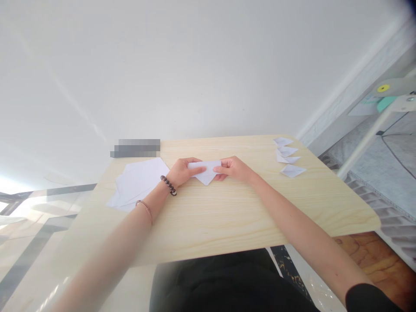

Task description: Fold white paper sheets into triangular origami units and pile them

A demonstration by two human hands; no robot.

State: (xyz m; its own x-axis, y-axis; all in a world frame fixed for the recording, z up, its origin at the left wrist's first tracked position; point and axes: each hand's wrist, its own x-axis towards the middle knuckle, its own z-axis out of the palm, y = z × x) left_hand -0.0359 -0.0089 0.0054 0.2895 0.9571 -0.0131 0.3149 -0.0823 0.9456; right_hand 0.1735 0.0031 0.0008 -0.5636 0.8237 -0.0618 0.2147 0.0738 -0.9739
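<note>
Between my two hands is a folded piece of white paper [206,176], with a straight top edge and a point hanging down toward me. My left hand [183,171] grips its left end, thumb lying across the front. At the right end, my right hand [234,168] pinches it with the thumb in front and fingers behind. The paper is held over the middle of the table [214,225]. Left of my left hand lies a loose stack of white paper sheets [138,182]. Several folded paper pieces [293,170] sit in a column near the table's right edge.
A dark blurred-out block [135,148] covers something at the table's back left corner. The white wall [201,69] rises behind the table. To the right stands a white metal frame [370,130] beyond the table's edge.
</note>
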